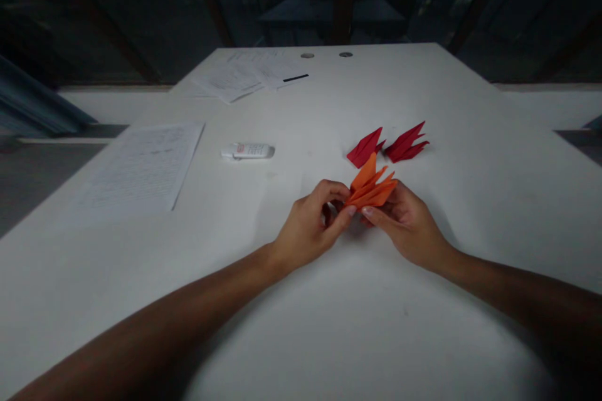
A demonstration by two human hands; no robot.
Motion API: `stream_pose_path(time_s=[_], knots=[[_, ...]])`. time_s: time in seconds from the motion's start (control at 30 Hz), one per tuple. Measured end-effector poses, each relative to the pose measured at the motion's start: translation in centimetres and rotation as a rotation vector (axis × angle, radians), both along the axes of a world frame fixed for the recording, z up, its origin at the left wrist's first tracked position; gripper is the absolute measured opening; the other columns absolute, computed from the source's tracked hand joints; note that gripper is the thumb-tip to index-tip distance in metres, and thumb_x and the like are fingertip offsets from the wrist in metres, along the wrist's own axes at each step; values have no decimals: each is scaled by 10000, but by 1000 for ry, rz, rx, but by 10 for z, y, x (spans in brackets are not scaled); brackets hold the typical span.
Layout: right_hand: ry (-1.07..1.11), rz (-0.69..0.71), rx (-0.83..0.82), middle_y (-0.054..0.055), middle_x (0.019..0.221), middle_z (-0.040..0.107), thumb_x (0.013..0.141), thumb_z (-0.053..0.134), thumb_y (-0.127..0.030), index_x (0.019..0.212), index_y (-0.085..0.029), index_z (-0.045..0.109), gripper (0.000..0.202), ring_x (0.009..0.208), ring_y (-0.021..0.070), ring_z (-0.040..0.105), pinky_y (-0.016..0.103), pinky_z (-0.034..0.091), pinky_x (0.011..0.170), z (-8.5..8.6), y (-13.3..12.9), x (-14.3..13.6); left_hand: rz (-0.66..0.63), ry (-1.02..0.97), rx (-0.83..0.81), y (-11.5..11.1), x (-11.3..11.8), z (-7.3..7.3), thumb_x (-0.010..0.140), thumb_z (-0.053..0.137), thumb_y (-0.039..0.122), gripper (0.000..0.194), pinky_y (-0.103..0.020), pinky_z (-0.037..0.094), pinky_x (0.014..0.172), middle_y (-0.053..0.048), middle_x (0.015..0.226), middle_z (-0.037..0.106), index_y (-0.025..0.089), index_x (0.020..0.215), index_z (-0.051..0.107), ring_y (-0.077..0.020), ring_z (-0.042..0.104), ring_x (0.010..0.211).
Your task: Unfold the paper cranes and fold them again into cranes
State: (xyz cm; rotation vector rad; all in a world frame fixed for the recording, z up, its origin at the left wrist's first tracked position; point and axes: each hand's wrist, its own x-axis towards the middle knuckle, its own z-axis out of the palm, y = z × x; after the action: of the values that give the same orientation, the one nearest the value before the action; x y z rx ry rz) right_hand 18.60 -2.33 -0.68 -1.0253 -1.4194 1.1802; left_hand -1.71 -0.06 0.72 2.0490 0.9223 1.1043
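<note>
An orange folded paper piece (pixel 371 187) with several pointed tips is held between both hands, a little above the white table. My left hand (pixel 316 220) pinches its lower left end between thumb and fingers. On the right side, my right hand (pixel 410 224) grips its lower edge, thumb in front and fingers behind, partly hidden. Just beyond the orange piece lie two red folded paper pieces, one on the left (pixel 365 148) and one on the right (pixel 407 143).
A white glue bottle (pixel 249 151) lies left of the hands. Printed sheets (pixel 141 166) are at the left, with more papers (pixel 235 80) and a black strip (pixel 296 78) farther back. Two round discs sit near the far edge of the white table (pixel 301 338).
</note>
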Motion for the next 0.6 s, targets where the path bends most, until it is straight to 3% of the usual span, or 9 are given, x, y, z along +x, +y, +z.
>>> stream_pose_path(time_s=[0.2, 0.33, 0.6], knots=[[-17, -99, 7, 31, 1023, 695, 890, 748, -385, 1031, -253, 567, 264, 895, 196, 676, 335, 565, 756, -1, 3, 1, 144, 55, 113, -1, 2, 0, 932, 678, 271, 188, -184, 535, 577, -20, 944, 731, 203, 1076, 578, -108, 715, 727], [-12, -73, -31, 25, 936, 692, 905, 736, -398, 982, -230, 584, 239, 801, 173, 653, 320, 549, 721, 0, 3, 1, 100, 83, 157, -4, 1, 1, 946, 663, 290, 234, -201, 556, 624, -33, 994, 732, 203, 1133, 552, -125, 730, 800], [22, -52, -30, 22, 935, 695, 924, 719, -378, 987, -234, 584, 207, 813, 174, 655, 321, 551, 726, 0, 3, 1, -31, 21, 134, -2, -4, 3, 1013, 555, 246, 171, -210, 563, 691, -61, 1071, 711, 198, 1175, 528, -137, 732, 919]])
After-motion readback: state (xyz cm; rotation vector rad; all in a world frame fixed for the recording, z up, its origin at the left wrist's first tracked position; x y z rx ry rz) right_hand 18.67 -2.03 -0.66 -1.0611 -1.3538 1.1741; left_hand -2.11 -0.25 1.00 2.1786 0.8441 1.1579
